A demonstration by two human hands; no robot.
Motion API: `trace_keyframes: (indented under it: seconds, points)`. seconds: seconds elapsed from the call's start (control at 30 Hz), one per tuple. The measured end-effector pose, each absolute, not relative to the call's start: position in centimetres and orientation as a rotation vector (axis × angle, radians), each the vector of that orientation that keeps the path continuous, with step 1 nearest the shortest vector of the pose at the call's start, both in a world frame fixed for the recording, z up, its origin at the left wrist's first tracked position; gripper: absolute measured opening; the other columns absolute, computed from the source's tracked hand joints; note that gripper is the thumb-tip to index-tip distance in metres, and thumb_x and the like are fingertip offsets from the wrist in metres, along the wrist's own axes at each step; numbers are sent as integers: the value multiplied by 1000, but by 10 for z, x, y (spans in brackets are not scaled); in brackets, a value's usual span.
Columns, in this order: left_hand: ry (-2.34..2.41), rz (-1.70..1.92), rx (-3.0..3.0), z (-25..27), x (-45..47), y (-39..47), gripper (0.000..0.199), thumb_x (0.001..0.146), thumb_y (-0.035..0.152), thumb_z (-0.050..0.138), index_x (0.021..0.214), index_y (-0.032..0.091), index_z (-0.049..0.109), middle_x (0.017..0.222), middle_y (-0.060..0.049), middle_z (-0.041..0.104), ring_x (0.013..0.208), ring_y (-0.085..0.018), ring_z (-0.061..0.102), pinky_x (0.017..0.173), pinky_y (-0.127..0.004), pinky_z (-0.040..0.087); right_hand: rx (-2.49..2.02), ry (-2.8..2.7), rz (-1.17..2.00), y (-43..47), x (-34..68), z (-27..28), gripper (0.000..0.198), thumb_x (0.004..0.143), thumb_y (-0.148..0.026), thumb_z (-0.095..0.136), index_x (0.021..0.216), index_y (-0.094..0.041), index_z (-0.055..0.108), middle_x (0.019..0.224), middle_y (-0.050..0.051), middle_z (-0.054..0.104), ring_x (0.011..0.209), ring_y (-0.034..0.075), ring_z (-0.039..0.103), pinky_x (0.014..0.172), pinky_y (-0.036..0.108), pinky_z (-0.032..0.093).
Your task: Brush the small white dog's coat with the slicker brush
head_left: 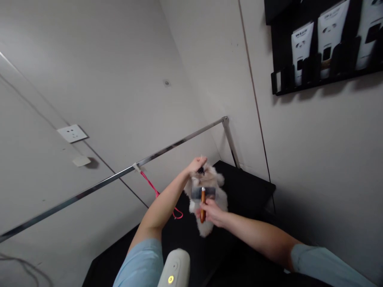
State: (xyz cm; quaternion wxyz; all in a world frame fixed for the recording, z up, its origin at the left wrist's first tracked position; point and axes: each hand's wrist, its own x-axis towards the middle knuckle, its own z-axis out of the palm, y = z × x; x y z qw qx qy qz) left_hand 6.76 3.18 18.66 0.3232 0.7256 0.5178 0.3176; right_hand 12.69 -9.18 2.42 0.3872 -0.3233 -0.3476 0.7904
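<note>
A small, fluffy, cream-white dog (222,197) is on the black table (248,187); I cannot tell whether it is real or a model. My left hand (197,164) is closed at its far end, by a dark spot in the fur, and the fingertips are partly hidden. In my right hand (213,211) is a slicker brush (203,205), gripped by its orange-brown wooden handle. The wide head of the brush lies over the dog's coat, blurred, and hides the fur beneath it.
A metal bar (179,142) crosses above the table, with a pink loop (149,181) hanging from it. A whitish device with a yellow light (176,265) is close below me. White tubes (302,48) stand on a black wall rack (317,81). A socket (72,133) is at left.
</note>
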Motion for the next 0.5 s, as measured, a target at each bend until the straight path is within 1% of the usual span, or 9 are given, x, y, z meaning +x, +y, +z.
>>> trace_keyframes:
  seconds: [0.07,0.1,0.13,0.2,0.27,0.3,0.37,0.43,0.5]
  points:
    - [1367,807,1930,188,67,30,58,57,70,64,50,21,34,47,7,30,50,-8,28,48,-24,23,-870,-874,2204,-95,126,17,16,92,-31,53,90,-15,51,71,3,67,53,11,61,53,23,44]
    - [1368,799,1932,188,67,30,58,56,71,63,50,21,34,47,6,31,50,-8,29,48,-24,23,-840,-899,2224,-95,126,15,17,92,-32,55,91,-15,52,71,3,67,52,11,61,53,23,43]
    - [1367,792,1929,189,67,29,58,56,72,62,50,21,34,47,6,32,50,-8,30,48,-24,24,-785,-938,2176,-94,127,14,19,90,-34,57,91,-16,52,72,3,67,54,12,62,54,23,44]
    - [1352,788,1935,189,67,29,58,56,71,62,50,21,35,47,6,33,50,-8,31,48,-24,25,-685,-1004,1958,-90,131,17,23,86,-35,64,91,-17,51,77,3,69,62,13,65,59,24,46]
    - [1336,796,1947,188,68,28,56,59,69,63,50,21,35,47,6,32,50,-8,30,48,-24,25,-715,-1021,1825,-84,135,18,25,84,-35,66,91,-17,51,79,3,69,66,14,66,62,25,47]
    - [1330,806,1955,188,68,28,56,61,67,63,50,21,35,47,6,31,49,-8,30,48,-23,24,-770,-1007,1840,-83,136,16,24,85,-34,66,91,-17,51,78,3,68,65,14,66,62,25,47]
    - [1323,825,1981,187,68,28,56,64,65,63,49,21,33,47,7,28,49,-7,27,47,-23,23,-901,-969,1984,-85,137,11,20,88,-34,61,93,-17,50,74,2,67,58,13,64,58,25,46]
    - [1325,815,1993,186,67,27,56,66,64,62,48,20,32,46,7,28,48,-7,27,47,-23,23,-941,-977,2117,-88,137,9,16,91,-32,55,93,-17,50,71,2,66,53,12,61,54,24,44]
    - [1324,792,1970,186,68,27,55,68,63,62,49,20,34,46,6,30,47,-7,29,47,-23,24,-843,-1059,2076,-89,139,13,14,91,-30,54,92,-17,50,72,2,67,54,12,61,54,23,44]
